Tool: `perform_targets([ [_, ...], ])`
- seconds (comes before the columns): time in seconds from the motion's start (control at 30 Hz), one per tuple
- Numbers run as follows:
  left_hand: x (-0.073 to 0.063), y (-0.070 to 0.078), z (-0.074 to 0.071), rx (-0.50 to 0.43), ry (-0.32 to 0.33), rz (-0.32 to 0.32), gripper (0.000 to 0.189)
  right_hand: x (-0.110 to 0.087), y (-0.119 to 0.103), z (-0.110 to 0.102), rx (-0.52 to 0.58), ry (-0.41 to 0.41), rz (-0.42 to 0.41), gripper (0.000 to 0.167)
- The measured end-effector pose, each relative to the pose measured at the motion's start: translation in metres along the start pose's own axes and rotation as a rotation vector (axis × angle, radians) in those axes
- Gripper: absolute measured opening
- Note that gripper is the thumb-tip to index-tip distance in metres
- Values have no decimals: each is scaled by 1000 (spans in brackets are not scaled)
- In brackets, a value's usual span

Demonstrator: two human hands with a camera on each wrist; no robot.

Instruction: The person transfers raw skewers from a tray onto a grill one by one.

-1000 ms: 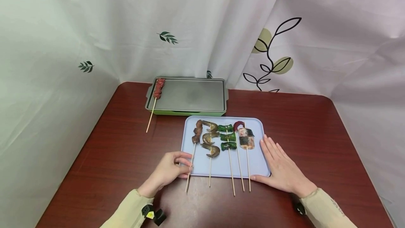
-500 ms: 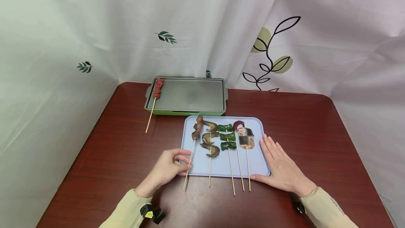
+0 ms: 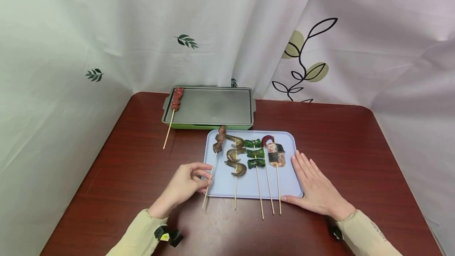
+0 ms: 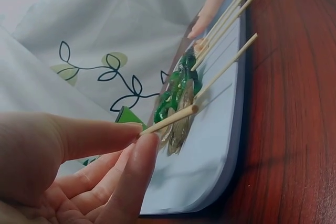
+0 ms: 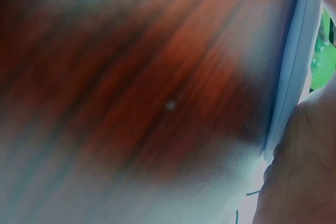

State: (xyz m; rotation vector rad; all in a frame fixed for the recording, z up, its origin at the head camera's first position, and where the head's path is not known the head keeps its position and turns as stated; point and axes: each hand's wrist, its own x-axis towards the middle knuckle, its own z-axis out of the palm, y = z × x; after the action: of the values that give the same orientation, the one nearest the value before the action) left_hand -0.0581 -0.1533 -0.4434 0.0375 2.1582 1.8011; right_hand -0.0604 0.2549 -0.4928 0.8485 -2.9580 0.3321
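My left hand pinches the stick of a brown meat skewer between thumb and index finger, over the left edge of a light blue tray. In the left wrist view the stick's blunt end pokes out past the fingertips. My right hand lies with straight fingers along the tray's right edge, thumb at its front corner. On the tray lie a shrimp skewer, a green pepper skewer, a skewer with a dark red curled piece and a fish skewer.
Behind the tray stands a grey grill plate on a green base. A red meat skewer lies at its left end, its stick overhanging the front. The dark red wooden table meets a white curtain at the back.
My left hand has moved slightly left and away from me with the brown meat skewer, whose tip now reaches past the tray's far edge. The right hand has stayed in place.
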Motion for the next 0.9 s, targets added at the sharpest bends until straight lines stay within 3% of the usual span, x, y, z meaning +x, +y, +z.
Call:
perform_targets([
  [0.47,-6,11,-3,23,-44,28,40,1,0,-1,1,-4,0,119],
  [0.67,-2,17,-10,51,1,55,39,1,0,-2,5,-8,5,119],
  [0.9,12,23,-22,69,105,51,38,0,-1,-1,9,-10,11,119],
])
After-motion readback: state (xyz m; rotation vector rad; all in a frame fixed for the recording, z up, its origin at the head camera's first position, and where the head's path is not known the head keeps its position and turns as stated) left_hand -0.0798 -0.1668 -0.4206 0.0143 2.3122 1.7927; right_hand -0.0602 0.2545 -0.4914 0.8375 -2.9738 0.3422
